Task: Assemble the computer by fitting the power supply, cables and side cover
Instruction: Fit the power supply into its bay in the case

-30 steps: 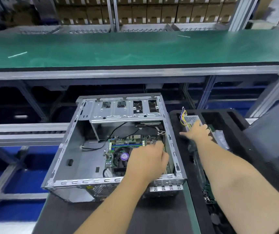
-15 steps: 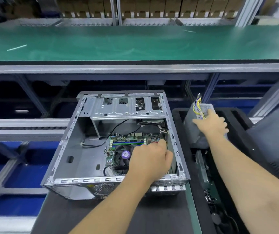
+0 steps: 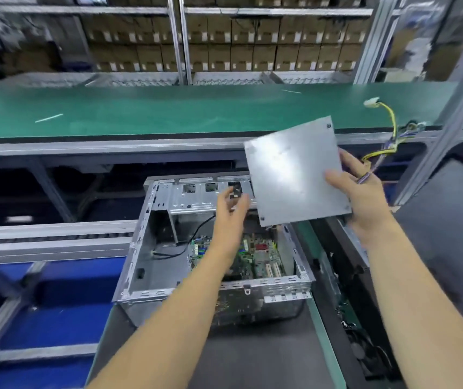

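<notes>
Above the open grey steel computer case (image 3: 151,248), our right hand (image 3: 365,200) clamps the flat silver metal power supply (image 3: 294,172); left hand (image 3: 231,209) fingers spread, empty. We'd use 2 hands, keep cables (image 3: 387,141) clear.

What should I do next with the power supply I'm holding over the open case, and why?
Probably bring your left hand onto the power supply's free left edge before lowering it. Only your right hand holds it, tilted above the open case, and its cables trail loose to the right. A second grip would likely steady it and help keep the cables off the motherboard.
</notes>
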Action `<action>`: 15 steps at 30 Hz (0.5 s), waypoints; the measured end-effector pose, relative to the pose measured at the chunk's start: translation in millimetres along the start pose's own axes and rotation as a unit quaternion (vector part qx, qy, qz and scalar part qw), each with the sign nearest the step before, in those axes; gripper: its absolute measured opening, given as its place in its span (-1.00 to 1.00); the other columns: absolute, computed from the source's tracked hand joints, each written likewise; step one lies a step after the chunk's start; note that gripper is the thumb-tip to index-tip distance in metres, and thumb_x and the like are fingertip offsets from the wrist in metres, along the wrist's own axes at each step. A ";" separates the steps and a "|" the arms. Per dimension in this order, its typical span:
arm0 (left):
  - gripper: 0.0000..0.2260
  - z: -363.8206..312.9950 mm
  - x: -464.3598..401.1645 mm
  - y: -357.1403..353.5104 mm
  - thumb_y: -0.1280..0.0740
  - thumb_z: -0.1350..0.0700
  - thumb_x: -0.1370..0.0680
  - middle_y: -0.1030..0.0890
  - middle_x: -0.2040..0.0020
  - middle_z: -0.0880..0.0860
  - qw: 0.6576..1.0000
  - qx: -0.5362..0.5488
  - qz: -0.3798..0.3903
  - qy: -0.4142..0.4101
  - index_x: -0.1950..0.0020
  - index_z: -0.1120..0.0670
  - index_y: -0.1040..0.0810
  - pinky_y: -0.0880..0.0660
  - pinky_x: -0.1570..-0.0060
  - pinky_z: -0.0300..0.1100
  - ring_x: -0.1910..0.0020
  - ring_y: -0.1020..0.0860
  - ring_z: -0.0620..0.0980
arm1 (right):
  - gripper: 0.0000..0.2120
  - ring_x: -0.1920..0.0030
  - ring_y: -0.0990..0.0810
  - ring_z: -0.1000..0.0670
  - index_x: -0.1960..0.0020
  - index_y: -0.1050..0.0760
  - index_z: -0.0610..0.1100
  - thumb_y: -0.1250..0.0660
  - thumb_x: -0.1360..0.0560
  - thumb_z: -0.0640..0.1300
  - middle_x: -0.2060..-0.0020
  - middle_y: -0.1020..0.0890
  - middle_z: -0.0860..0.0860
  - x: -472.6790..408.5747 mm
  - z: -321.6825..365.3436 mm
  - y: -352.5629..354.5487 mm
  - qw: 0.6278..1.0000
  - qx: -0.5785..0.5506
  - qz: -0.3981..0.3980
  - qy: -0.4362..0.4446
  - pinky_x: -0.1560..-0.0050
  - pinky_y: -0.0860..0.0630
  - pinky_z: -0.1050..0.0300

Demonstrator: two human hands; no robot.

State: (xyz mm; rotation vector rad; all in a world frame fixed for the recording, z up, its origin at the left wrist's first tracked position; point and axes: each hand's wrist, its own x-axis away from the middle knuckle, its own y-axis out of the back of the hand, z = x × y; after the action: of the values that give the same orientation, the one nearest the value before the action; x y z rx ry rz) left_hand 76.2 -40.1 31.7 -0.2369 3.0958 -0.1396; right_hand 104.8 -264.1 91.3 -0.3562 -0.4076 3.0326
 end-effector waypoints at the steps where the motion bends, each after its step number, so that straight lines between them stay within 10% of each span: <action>1: -0.45 -9.7 -1.2 11.2 -0.30 -0.28 -0.55 -0.50 -0.37 0.03 0.999 0.034 0.024 0.020 -0.45 -0.08 -0.32 -0.46 -0.31 0.08 -0.28 -0.54 0.10 | -0.39 0.00 -0.71 -0.05 -0.43 -0.50 -0.12 -0.50 -0.39 -0.28 -0.04 -0.75 -0.03 4.8 -4.0 -7.2 0.999 -0.009 0.033 -0.014 -0.02 -0.67 0.00; 4: -0.12 -30.3 1.2 49.6 -0.46 -0.31 -0.25 -0.57 -0.31 0.12 0.988 0.118 0.086 0.047 -0.44 0.11 -0.37 -0.54 -0.16 0.05 -0.21 -0.57 0.13 | -0.37 -0.17 -0.62 -0.23 -0.45 -0.47 -0.14 -0.40 -0.37 -0.28 -0.22 -0.66 -0.18 16.1 -26.0 -35.5 0.990 -0.033 0.121 -0.058 -0.19 -0.54 -0.23; 8: -0.42 -35.1 9.0 93.9 -0.52 -0.04 -0.27 -0.58 -0.09 0.20 0.977 0.199 0.046 0.068 -0.20 0.06 -0.41 -0.52 0.00 -0.01 -0.07 -0.55 0.16 | -0.35 -0.22 -0.60 -0.24 -0.48 -0.43 -0.13 -0.39 -0.39 -0.28 -0.32 -0.60 -0.20 23.4 -62.3 -72.6 0.974 -0.049 0.188 -0.121 -0.24 -0.52 -0.25; 11: -0.64 -26.1 13.7 105.5 -0.51 0.14 -0.31 -0.66 0.08 0.02 0.980 0.195 -0.034 -0.039 -0.01 0.11 -0.44 -0.59 0.19 -0.10 0.10 -0.63 0.03 | -0.44 -0.22 -0.58 -0.17 -0.45 -0.46 -0.20 -0.47 -0.47 -0.22 -0.23 -0.64 -0.14 24.1 -85.6 -95.7 0.978 -0.049 0.127 -0.157 -0.19 -0.53 -0.15; 15: -0.31 -21.0 22.4 116.3 -0.63 0.00 -0.14 -0.62 -0.15 -0.12 0.987 0.017 -0.099 -0.123 -0.20 -0.18 -0.42 -0.57 0.00 -0.19 -0.08 -0.61 -0.18 | -0.66 -0.08 -0.62 -0.17 -0.15 -0.62 -0.17 -0.41 -0.57 0.09 -0.05 -0.71 -0.11 25.3 -102.9 -113.1 0.957 -0.069 -0.004 -0.283 -0.05 -0.56 -0.09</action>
State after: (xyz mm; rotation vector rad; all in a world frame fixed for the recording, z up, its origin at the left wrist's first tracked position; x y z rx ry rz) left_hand 35.8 72.8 41.2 -0.5182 2.8175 -0.1559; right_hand 107.8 -126.8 19.5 0.5253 -0.6432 3.0550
